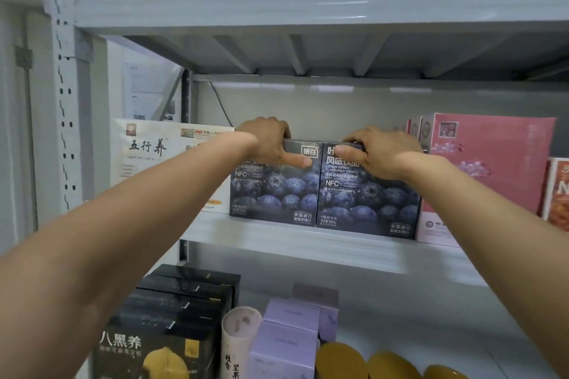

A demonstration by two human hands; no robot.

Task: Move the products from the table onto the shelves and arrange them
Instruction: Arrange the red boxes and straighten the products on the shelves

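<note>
Fingers (296, 160) curled over blueberry boxes (277, 194)

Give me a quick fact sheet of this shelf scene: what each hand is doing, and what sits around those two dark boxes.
Left hand: grips the top edge of the left blueberry box
Right hand: grips the top edge of the right blueberry box
Boxes: upright, side by side on the middle shelf
Neighbours: white box left, pink box right
Shelf below: black boxes, lilac boxes
</note>
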